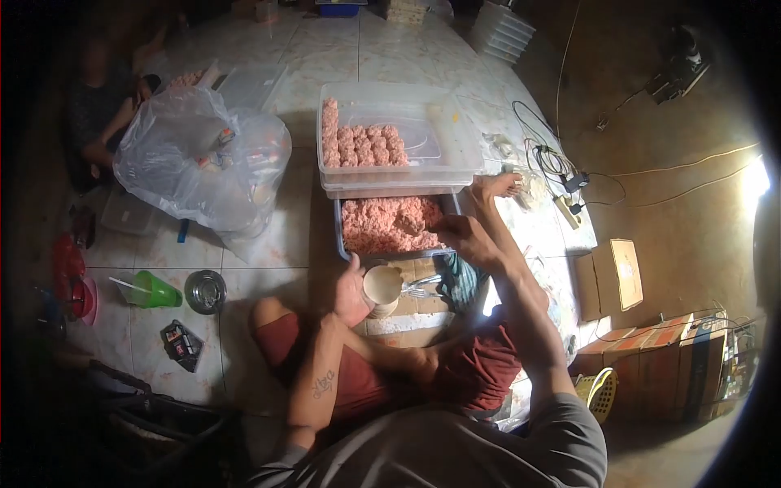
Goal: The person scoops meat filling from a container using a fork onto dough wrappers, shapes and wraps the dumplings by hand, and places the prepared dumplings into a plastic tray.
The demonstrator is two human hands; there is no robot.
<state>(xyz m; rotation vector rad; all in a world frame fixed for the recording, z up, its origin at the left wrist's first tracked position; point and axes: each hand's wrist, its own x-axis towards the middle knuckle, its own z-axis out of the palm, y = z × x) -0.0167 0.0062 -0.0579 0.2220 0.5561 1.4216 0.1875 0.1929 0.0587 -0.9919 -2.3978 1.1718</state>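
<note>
In the head view, a blue-grey tub of pink minced meat stands in front of me. My right hand reaches over the tub's right side, fingers closed. What they hold, at the edge of the meat, I cannot make out. My left hand is open, palm up, beside a round cream-coloured cup at the tub's near edge. Metal cutlery lies to the right of the cup. Beyond the tub, a clear plastic box bears rows of meatballs on its left side.
A teal striped cloth lies by my right forearm. Left stand a large clear plastic bag, a green cup and a glass ashtray. Cables and cardboard boxes are at right. Another person sits at far left.
</note>
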